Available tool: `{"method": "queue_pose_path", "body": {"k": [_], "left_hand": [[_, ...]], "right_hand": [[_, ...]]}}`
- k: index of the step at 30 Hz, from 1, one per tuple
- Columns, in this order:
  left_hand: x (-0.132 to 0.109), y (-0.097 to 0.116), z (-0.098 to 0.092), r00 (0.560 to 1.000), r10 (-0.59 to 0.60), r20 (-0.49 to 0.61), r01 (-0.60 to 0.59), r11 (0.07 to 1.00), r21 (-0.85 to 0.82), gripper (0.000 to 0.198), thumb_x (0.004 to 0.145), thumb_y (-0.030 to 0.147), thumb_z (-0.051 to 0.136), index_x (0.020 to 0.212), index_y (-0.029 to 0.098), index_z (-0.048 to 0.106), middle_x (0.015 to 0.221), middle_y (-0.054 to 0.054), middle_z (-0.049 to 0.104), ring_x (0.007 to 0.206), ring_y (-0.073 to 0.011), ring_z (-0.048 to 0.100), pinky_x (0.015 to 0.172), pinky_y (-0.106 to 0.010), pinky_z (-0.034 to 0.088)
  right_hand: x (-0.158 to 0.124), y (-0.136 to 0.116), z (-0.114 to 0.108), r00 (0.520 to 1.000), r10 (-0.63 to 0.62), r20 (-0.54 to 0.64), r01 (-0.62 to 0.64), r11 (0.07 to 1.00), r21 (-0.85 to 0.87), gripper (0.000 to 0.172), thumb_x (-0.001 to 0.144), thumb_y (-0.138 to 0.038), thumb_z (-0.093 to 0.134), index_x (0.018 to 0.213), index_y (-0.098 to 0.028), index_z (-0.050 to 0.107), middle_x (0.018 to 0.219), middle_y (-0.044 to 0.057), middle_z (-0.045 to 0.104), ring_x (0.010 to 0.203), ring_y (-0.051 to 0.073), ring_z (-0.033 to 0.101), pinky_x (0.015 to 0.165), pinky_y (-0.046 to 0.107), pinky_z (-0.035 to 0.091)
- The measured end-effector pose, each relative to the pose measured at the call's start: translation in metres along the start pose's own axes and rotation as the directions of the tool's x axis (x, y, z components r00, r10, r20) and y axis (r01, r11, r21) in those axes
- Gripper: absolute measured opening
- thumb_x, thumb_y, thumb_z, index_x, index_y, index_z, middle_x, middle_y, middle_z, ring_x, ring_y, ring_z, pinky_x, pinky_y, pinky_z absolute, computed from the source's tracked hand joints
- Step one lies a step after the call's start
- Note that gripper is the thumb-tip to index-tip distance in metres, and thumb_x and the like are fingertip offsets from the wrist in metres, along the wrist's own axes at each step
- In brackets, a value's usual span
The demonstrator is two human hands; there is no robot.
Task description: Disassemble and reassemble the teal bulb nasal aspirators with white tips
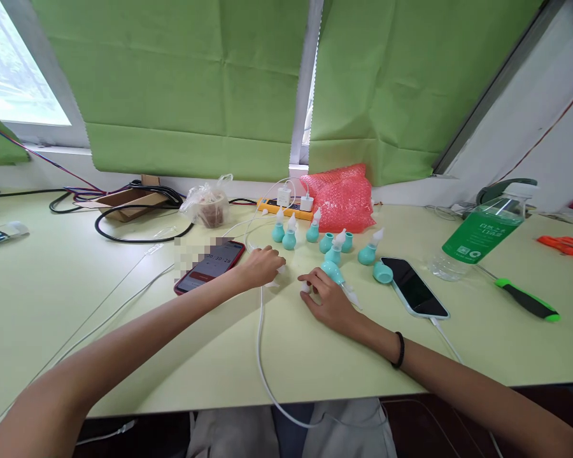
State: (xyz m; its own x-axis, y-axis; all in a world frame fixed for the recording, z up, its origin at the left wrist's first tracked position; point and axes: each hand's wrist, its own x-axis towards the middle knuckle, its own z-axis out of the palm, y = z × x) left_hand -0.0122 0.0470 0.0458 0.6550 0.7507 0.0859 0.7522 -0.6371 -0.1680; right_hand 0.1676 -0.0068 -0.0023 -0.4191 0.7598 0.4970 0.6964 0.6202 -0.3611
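Observation:
My left hand (261, 267) is closed just above the table, with a small translucent tip (281, 270) at its fingertips. Under those fingers lies another clear piece, partly hidden. My right hand (328, 299) pinches a small whitish tip (305, 287) between thumb and fingers. Right behind it a teal squeeze bulb (332, 272) lies on its side, its clear nozzle (351, 295) pointing towards me. Several teal bulbs with clear tips, such as this upright one (289, 236), stand further back. Among them are bulbs without tips, including one tipped over (382, 273) beside the white phone.
A red-cased phone (211, 266) lies left of my left hand; a white phone (416, 289) is charging at right. A white cable (260, 343) runs between my arms. Behind are a power strip (293, 210) and red bubble wrap (341, 200). A bottle (484, 232) and screwdriver (528, 300) are at right.

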Motion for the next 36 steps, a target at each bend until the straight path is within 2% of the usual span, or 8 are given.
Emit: {"method": "queue_pose_path", "body": {"k": [3,9,13,20,27,31,36], "left_hand": [[0.003,0.002,-0.001,1.0,-0.009,-0.013,0.009,1.0,-0.006,0.02,0.071,0.017,0.047,0.087,0.015,0.059,0.081,-0.01,0.06,0.084,-0.0249,0.053,0.06,-0.031,0.044],[0.004,0.005,0.003,1.0,-0.009,0.001,0.009,0.998,-0.062,0.025,0.069,0.016,0.049,0.092,0.017,0.057,0.083,-0.008,0.061,0.079,-0.022,0.056,0.057,-0.027,0.044],[0.004,0.003,0.005,0.999,-0.023,-0.042,0.018,0.993,-0.12,0.026,0.073,0.018,0.047,0.098,0.018,0.056,0.086,-0.008,0.061,0.085,-0.0217,0.055,0.061,-0.027,0.044],[0.016,0.005,0.013,0.993,0.008,-0.121,-0.037,0.97,-0.239,0.026,0.072,0.021,0.049,0.098,0.017,0.053,0.097,-0.007,0.057,0.091,-0.0195,0.053,0.07,-0.027,0.043],[0.045,0.008,0.029,0.993,0.033,-0.112,-0.069,0.94,-0.334,0.029,0.068,0.015,0.052,0.096,0.016,0.057,0.085,-0.004,0.063,0.077,-0.0167,0.058,0.063,-0.023,0.044],[0.054,0.008,0.028,0.995,0.024,-0.097,-0.058,0.933,-0.356,0.03,0.063,0.012,0.053,0.092,0.015,0.06,0.085,-0.004,0.064,0.077,-0.0162,0.058,0.063,-0.021,0.044],[0.056,0.009,0.02,0.998,-0.002,-0.059,-0.018,0.942,-0.336,0.033,0.056,0.005,0.054,0.086,0.015,0.061,0.083,-0.006,0.062,0.079,-0.0205,0.058,0.062,-0.025,0.045]], "right_hand": [[0.0,-0.001,-0.001,0.998,0.052,0.019,-0.052,0.998,-0.031,0.025,0.074,-0.017,0.046,0.098,-0.017,0.051,0.08,0.004,0.052,0.069,0.015,0.051,0.059,0.027,0.042],[0.0,-0.002,-0.001,0.993,0.108,0.043,-0.109,0.994,0.003,0.009,0.073,-0.019,0.047,0.081,-0.018,0.051,0.065,-0.001,0.052,0.06,0.011,0.049,0.056,0.023,0.037],[0.0,-0.001,0.001,0.991,0.13,0.039,-0.13,0.992,-0.001,0.012,0.072,-0.019,0.048,0.083,-0.018,0.051,0.062,-0.002,0.051,0.056,0.01,0.047,0.054,0.022,0.035],[-0.001,-0.001,0.001,0.995,0.103,0.007,-0.103,0.994,-0.035,0.01,0.069,-0.022,0.051,0.078,-0.018,0.053,0.071,0.002,0.051,0.067,0.014,0.049,0.058,0.025,0.039],[-0.001,-0.002,0.001,0.997,0.082,-0.009,-0.082,0.996,0.015,0.008,0.07,-0.021,0.05,0.078,-0.019,0.052,0.075,0.003,0.052,0.07,0.016,0.051,0.062,0.028,0.041],[-0.002,-0.003,-0.001,0.995,0.098,-0.003,-0.098,0.994,0.039,0.012,0.07,-0.024,0.052,0.082,-0.019,0.052,0.08,0.003,0.053,0.075,0.017,0.052,0.065,0.029,0.042],[-0.001,-0.005,-0.006,0.992,0.121,0.032,-0.123,0.988,0.088,0.014,0.079,-0.028,0.044,0.085,-0.019,0.052,0.08,0.003,0.051,0.076,0.016,0.051,0.068,0.029,0.041]]}}
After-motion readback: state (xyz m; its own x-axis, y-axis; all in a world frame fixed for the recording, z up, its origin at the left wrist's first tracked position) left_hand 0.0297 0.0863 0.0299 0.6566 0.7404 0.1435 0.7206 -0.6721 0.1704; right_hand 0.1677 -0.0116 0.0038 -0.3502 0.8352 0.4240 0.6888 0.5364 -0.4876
